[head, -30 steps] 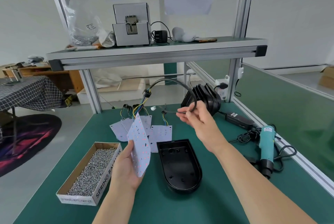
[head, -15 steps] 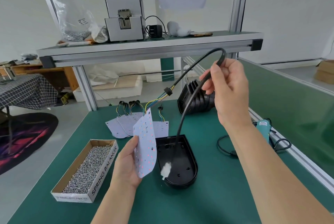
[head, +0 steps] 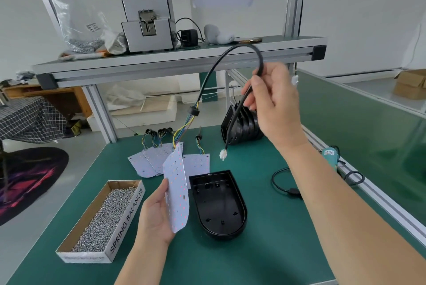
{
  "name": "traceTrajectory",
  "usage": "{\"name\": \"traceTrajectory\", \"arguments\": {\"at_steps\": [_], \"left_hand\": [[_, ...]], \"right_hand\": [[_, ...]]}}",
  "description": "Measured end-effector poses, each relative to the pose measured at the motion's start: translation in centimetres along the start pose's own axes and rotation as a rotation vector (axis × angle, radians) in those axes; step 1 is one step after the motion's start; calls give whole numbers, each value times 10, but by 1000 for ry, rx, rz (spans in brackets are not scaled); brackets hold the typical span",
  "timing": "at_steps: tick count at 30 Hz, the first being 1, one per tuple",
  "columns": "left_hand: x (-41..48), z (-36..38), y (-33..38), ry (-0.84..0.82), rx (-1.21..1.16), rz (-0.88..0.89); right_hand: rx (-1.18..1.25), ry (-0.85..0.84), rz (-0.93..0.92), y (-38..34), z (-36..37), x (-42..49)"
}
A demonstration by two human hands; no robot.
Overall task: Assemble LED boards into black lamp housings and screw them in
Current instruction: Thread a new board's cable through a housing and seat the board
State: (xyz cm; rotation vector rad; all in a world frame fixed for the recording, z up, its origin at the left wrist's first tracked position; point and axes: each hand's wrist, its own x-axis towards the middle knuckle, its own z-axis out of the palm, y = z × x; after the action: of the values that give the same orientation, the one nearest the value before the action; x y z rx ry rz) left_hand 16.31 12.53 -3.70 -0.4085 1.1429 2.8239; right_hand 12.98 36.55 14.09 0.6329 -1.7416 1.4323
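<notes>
Holding the LED board [head: 176, 190] upright, the left hand [head: 154, 218] grips its lower side, while the right hand [head: 274, 105], raised well above the bench [head: 253, 250], pinches the black cable [head: 242, 45] so the white connector [head: 222, 154] hangs free. The open black lamp housing [head: 219, 204] lies flat just right of the left hand, below the right one, its long axis pointing away from the person. The left hand is nearer; probably the board must tip rightward into it.

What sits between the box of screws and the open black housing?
The left hand, gripping an LED board on edge, separates the box of screws from the black housing; the head view shows it.
</notes>
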Motion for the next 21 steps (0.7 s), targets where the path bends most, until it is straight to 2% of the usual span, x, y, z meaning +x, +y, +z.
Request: {"name": "traceTrajectory", "arguments": {"at_steps": [12,21], "left_hand": [[5,-6,-12,37,-10,-67],[10,-9,-14,2,-22,-76]], "right_hand": [[36,2,-42,-9,6,-5],[65,9,18,0,11,-15]]}}
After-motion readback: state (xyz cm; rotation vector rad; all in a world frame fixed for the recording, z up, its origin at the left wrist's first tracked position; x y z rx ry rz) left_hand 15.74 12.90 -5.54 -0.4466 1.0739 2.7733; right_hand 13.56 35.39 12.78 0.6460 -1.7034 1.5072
